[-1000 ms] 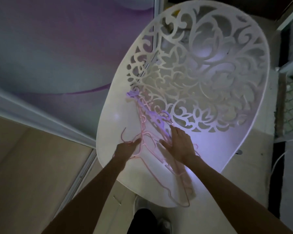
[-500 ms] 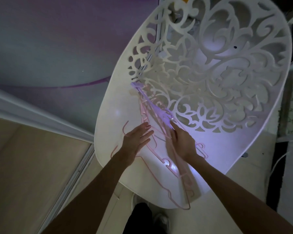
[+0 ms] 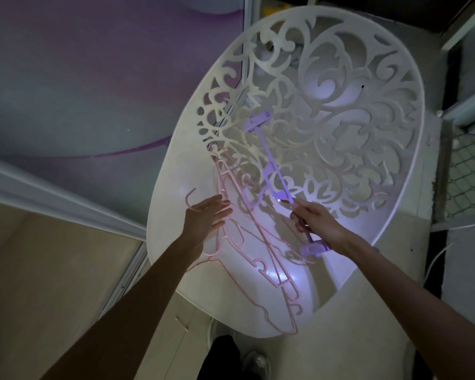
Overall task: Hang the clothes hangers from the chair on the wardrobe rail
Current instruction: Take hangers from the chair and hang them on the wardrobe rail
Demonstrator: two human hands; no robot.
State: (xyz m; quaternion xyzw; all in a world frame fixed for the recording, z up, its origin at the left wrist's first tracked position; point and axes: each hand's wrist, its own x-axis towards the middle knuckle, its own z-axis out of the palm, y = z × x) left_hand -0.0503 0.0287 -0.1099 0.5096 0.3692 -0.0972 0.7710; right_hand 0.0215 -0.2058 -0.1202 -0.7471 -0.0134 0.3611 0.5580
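A white chair (image 3: 176, 215) with a cut-out scroll back fills the middle of the view. Several thin pink hangers (image 3: 244, 250) lie in a pile on its seat. My right hand (image 3: 317, 223) grips the bar of a purple clip hanger (image 3: 269, 157), which is lifted off the seat and slants up toward the chair back, one clip at the top, the other beside my wrist. My left hand (image 3: 207, 216) hovers with straight fingers over the left side of the pink pile, next to a pink hook (image 3: 188, 197). No wardrobe rail is in view.
A purple-grey wall panel (image 3: 80, 91) stands on the left behind a pale ledge (image 3: 52, 193). A mesh panel (image 3: 469, 176) is at the right edge. My dark trouser leg and shoe (image 3: 231, 357) are below the chair, on the pale floor (image 3: 39, 297).
My right hand has closed on the purple clip hanger and raised it off the pile toward the chair back. My left hand stays flat over the pink hangers.
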